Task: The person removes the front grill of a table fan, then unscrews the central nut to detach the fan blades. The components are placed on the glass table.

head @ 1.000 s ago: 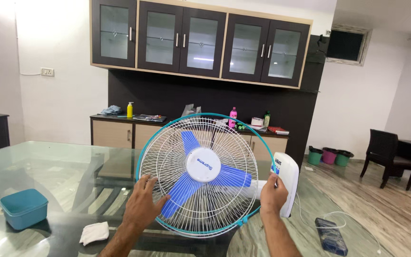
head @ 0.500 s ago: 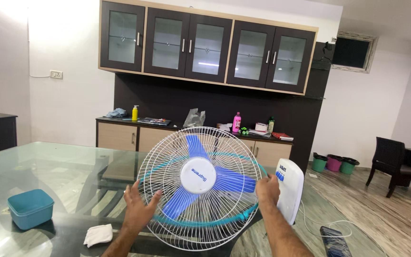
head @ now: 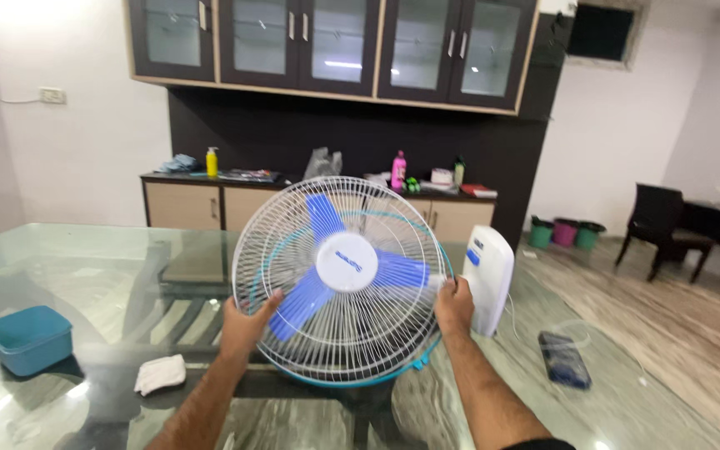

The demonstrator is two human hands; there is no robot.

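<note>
**Both hands on the front guard of a table fan**

A white wire fan guard point(head: 339, 279) fills the centre of the frame, standing upright and facing the camera; behind its wires sit three blue blades point(head: 314, 296) around a round white hub point(head: 347, 262); a turquoise rim runs round the back edge of the guard, showing most at the lower right. The left hand point(head: 245, 327) grips the guard at its lower left edge, fingers curled over the outer wires and thumb lying across the front; the right hand point(head: 454, 306) grips the right edge at mid height, fingers wrapped round the rim, closed on it; both forearms rise from the bottom of the frame. Just right of the right hand stands the fan's white body point(head: 487, 279), upright on the glass table point(head: 85, 258), close to the guard; whether the two touch cannot be told.

On the table at the lower left lies a teal plastic box point(head: 29, 338); nearer the centre, just beside the left forearm, a crumpled white cloth point(head: 160, 373); at the lower right a dark flat pouch point(head: 563, 360) lies well apart from the hands. Across the upper frame hang dark glass-door cabinets point(head: 335, 42); below them a counter point(head: 310, 179) carries a yellow bottle point(head: 212, 161) and a pink bottle point(head: 398, 170); a dark chair point(head: 660, 221) stands at the right.
</note>
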